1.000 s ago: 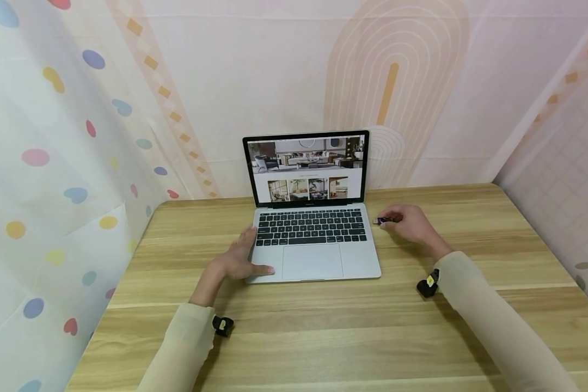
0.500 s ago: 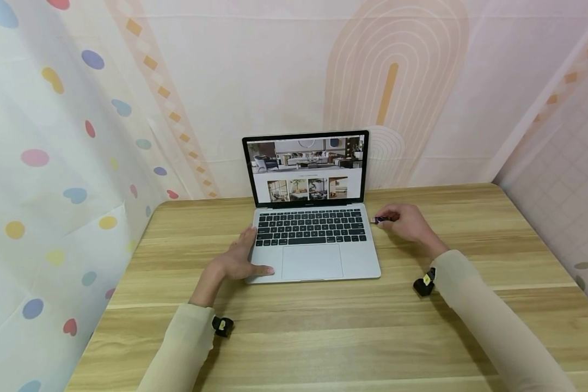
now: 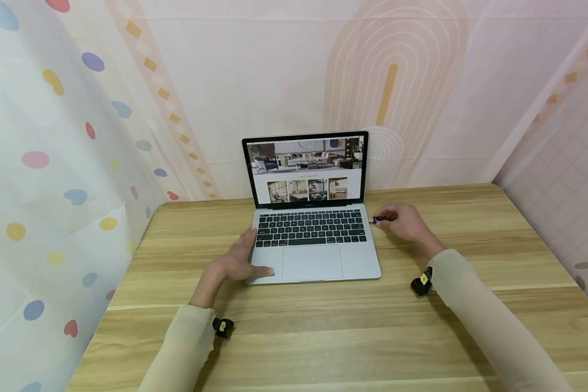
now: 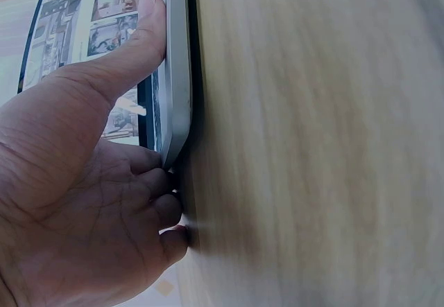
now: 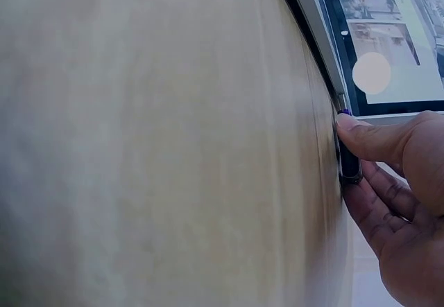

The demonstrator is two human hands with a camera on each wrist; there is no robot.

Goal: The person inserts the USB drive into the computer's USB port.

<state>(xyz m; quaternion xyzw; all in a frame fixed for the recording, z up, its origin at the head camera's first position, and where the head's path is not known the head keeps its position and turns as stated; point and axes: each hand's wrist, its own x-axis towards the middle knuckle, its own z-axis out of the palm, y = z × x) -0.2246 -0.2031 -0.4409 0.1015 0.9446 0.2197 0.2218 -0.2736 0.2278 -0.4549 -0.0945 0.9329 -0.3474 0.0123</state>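
Observation:
An open silver laptop (image 3: 312, 261) stands on the wooden table, its screen lit with pictures of rooms. My left hand (image 3: 237, 258) holds the laptop's left front corner, thumb on top beside the trackpad and the other fingers against the side edge; the left wrist view shows those fingers bent. At the laptop's right side my right hand (image 3: 405, 220) pinches a dark USB stick (image 3: 381, 219) between thumb and fingers. The stick's metal plug points at the laptop's edge. In the right wrist view the USB stick (image 5: 349, 156) is at that edge; whether the plug is inside a port I cannot tell.
The wooden table (image 3: 313, 337) extends in front of the laptop and to both sides. A patterned cloth backdrop (image 3: 284, 76) rises right behind it, with a dotted cloth (image 3: 54, 218) on the left. A small black camera is strapped to each wrist.
My right hand has moved slightly left, bringing the USB stick's plug from a small gap up to the laptop's right edge. The left hand and laptop have stayed put.

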